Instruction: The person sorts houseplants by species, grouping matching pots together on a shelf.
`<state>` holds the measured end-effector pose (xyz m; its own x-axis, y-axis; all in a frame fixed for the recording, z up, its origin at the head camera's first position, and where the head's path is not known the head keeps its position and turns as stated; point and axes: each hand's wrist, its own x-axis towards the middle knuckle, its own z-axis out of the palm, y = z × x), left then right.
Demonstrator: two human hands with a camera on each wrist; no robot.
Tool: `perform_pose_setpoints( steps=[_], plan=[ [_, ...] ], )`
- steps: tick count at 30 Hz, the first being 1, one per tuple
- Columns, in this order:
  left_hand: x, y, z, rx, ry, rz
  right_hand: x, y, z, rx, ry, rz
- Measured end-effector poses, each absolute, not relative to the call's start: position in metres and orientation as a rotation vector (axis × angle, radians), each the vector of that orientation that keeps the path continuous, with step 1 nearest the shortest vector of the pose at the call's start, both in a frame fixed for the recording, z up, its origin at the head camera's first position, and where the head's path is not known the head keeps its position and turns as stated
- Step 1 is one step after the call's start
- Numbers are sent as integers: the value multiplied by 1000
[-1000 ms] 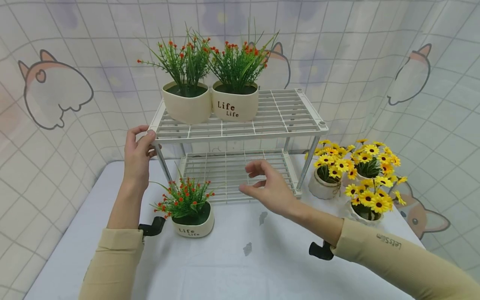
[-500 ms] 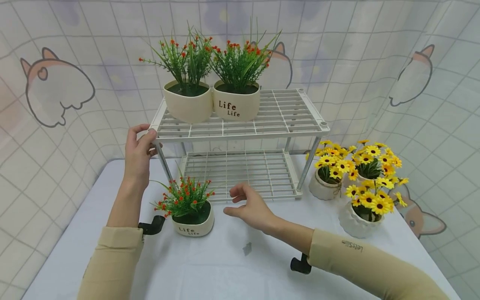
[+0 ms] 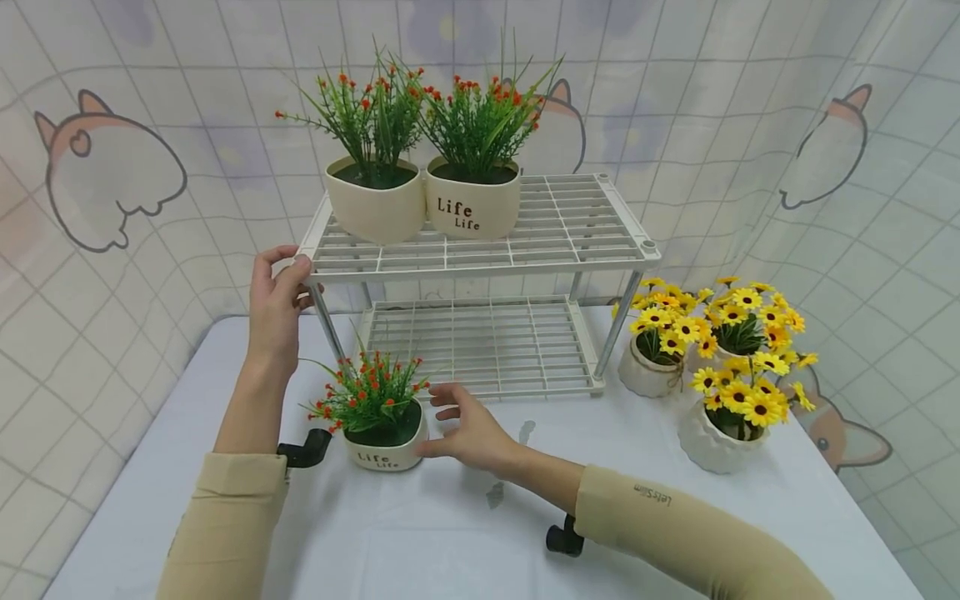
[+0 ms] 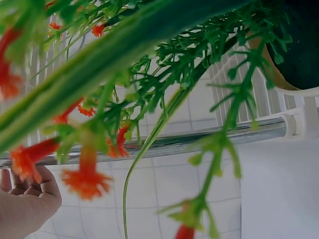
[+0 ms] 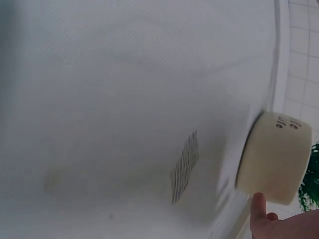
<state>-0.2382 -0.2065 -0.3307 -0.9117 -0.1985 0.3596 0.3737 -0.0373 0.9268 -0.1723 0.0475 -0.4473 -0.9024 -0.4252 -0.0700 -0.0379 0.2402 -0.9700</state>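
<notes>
A cream oval pot (image 3: 388,457) lettered "Life", planted with red-flowered greenery (image 3: 371,387), stands on the table before the white two-tier rack (image 3: 480,268). My right hand (image 3: 474,433) is at this pot's right side, thumb at its wall and fingers spread behind. In the right wrist view the thumb tip meets the pot (image 5: 276,159), or nearly so; contact is hard to tell. With my left hand (image 3: 276,304) I grip the rack's front left top corner, thumb above and fingers below. Red flowers (image 4: 87,174) partly block the left wrist view.
Two matching pots of red flowers (image 3: 375,196) stand side by side on the rack's left upper tier. Bare wire mesh (image 3: 480,342) forms the lower tier. Right of the rack are three white pots (image 3: 723,442) of yellow daisies. White cloth (image 3: 450,542) covers the table.
My right hand has moved left and down from in front of the lower tier to the side of the front pot. My left hand stays on the rack corner.
</notes>
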Motion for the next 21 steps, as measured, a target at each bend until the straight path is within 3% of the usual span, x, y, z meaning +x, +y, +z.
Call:
perform_pose_setpoints(
  steps=[21],
  plan=[
    [-240,-209,-331,-241,-1876,-1931,-180,6,-471,-415,2375,-1622]
  ],
)
